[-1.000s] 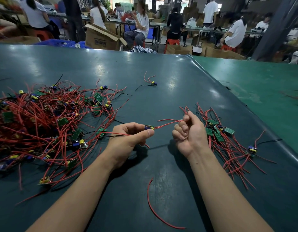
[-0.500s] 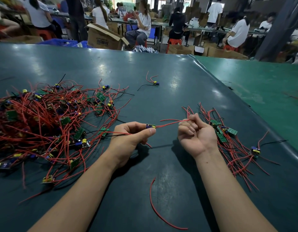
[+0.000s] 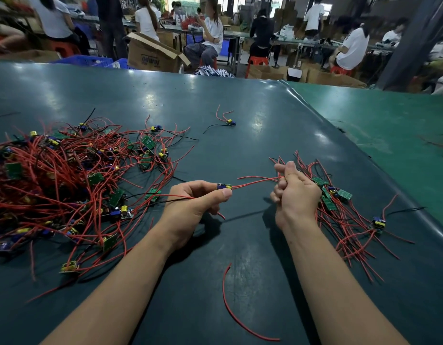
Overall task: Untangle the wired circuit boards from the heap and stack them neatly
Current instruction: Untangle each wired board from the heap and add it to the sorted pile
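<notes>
Left hand [image 3: 195,205] pinches a small circuit board [image 3: 224,186] between thumb and forefinger, while the right hand [image 3: 294,195] curls round its red wires [image 3: 255,181]. Heap [image 3: 66,185] sprawls toward the counter's [image 3: 240,125] left edge; stack [image 3: 340,207] lies beside the right hand.

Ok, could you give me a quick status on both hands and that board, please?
Left hand pinching circuit board. Right hand gripping its red wires, stretched between hands. Heap left, sorted stack right. Nothing blocking.
</notes>
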Demonstrator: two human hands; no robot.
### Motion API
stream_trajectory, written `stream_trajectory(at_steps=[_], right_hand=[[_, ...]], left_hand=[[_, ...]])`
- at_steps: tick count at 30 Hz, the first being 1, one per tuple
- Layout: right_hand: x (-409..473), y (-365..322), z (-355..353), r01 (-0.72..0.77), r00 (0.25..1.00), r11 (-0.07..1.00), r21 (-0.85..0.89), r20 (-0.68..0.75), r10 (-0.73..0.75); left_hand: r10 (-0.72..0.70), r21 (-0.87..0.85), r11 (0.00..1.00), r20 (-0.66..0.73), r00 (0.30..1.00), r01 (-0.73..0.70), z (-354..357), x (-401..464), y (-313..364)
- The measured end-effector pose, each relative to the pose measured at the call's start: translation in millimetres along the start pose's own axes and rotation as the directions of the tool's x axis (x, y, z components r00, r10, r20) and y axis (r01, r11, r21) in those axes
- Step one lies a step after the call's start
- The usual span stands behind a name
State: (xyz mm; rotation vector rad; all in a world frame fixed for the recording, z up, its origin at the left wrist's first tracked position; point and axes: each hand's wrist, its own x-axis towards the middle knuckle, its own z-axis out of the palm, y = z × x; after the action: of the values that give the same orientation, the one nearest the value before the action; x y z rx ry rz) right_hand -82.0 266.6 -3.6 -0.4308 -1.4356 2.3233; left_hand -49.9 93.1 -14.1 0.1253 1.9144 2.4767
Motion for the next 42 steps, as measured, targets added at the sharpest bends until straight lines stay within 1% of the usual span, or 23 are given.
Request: stream_trajectory(at_steps=[1,2,4,5,6,7,9,11,12,14,17,19,23,26,29,31,33,35,37,38,39,40,42], right_hand=[[1.5,-1.5,-1.3,-0.093,0.996,0.989,0.114,0.025,0.091],[2.5,-3.3,-2.8,-0.229,0.973,0.935,0.270,0.083,0.214],[1.9,-4.4,-5.0,-0.501,0.864,0.665,0.554,0.281,0.417],[0.7,-4.1,-6.5,-0.570,0.818,0.548,0.612,0.361,0.448],[-0.1,-3.9,-6.7,-0.595,0.801,0.515,0.618,0.397,0.449],[-1.3,-3.9,-5.1,-0.598,0.801,0.551,0.582,0.408,0.438],[-5.2,-2.8,1.3,-0.597,0.787,0.707,0.379,0.448,0.425],[-14.0,0.2,7.3,-0.536,0.748,0.842,0.067,0.500,0.436],[-18.1,3.0,9.1,-0.479,0.733,0.875,-0.069,0.517,0.442],[-25.1,8.5,11.2,-0.369,0.735,0.906,-0.206,0.533,0.420],[-26.6,10.7,11.5,-0.296,0.787,0.937,-0.187,0.509,0.350],[-22.4,8.9,10.8,-0.248,0.841,0.955,-0.163,0.454,0.296],[-7.1,0.3,4.2,-0.135,0.968,0.991,0.025,0.218,0.126],[-4.4,2.5,3.5,-0.054,0.995,0.997,0.060,0.092,0.049],[-5.3,12.6,6.4,0.019,0.999,0.997,-0.070,0.027,-0.017],[-3.7,17.4,4.8,0.085,0.996,0.971,-0.222,0.017,-0.083],[-2.5,21.2,1.7,0.154,0.988,0.908,-0.390,0.073,-0.136],[-6.5,24.9,0.9,0.253,0.966,0.785,-0.565,0.188,-0.176],[-10.8,27.8,1.6,0.408,0.912,0.610,-0.679,0.334,-0.239],[-13.6,27.9,1.8,0.488,0.873,0.546,-0.681,0.393,-0.289],[-16.7,26.7,1.6,0.542,0.840,0.521,-0.660,0.425,-0.337],[-19.6,24.8,0.9,0.571,0.821,0.528,-0.628,0.435,-0.370],[-27.5,19.7,1.3,0.580,0.811,0.595,-0.556,0.460,-0.361]], left_hand=[[-0.003,0.010,1.000,0.012,1.000,0.003,0.3,-0.4,-0.1],[-0.004,0.016,1.000,0.021,1.000,0.004,0.9,-0.7,-0.1],[-0.006,-0.013,1.000,0.008,1.000,0.006,0.4,-0.2,0.1],[-0.008,-0.050,0.999,-0.014,1.000,0.007,-0.4,0.2,0.5],[-0.009,-0.093,0.996,-0.040,0.999,0.005,-1.6,1.2,0.9],[-0.010,-0.137,0.991,-0.067,0.998,0.001,-3.0,2.4,1.4],[-0.020,-0.201,0.980,-0.112,0.994,-0.003,-5.1,5.2,1.4],[-0.029,-0.227,0.974,-0.123,0.992,0.000,-5.7,7.0,0.8],[-0.031,-0.224,0.974,-0.109,0.994,0.006,-5.3,7.2,0.3],[-0.042,-0.201,0.979,-0.055,0.998,0.030,-4.8,5.5,-0.5],[-0.054,-0.112,0.992,0.007,0.999,0.054,-4.8,3.8,-1.0],[-0.038,-0.077,0.996,0.004,0.999,0.038,-4.1,3.7,-1.3],[-0.005,-0.096,0.995,-0.013,1.000,0.004,-2.3,2.8,-0.7],[0.039,-0.047,0.998,-0.001,0.999,-0.039,0.9,-0.7,-0.3],[0.093,0.018,0.996,-0.069,0.993,-0.092,2.6,-2.5,0.0],[0.147,0.064,0.988,-0.132,0.980,-0.140,1.6,-3.0,0.0],[0.195,0.076,0.980,-0.192,0.962,-0.183,2.8,-4.3,1.4],[0.233,0.025,0.972,-0.244,0.941,-0.234,4.9,-4.6,3.6],[0.265,-0.077,0.953,-0.267,0.927,-0.294,5.1,-4.1,6.7],[0.278,-0.130,0.938,-0.273,0.921,-0.322,3.7,-4.0,8.7],[0.295,-0.152,0.926,-0.280,0.913,-0.346,1.5,-4.3,10.9],[0.328,-0.115,0.920,-0.296,0.897,-0.374,-1.0,-4.7,13.4],[0.457,0.093,0.887,-0.329,0.827,-0.453,-4.5,-5.9,15.4]])
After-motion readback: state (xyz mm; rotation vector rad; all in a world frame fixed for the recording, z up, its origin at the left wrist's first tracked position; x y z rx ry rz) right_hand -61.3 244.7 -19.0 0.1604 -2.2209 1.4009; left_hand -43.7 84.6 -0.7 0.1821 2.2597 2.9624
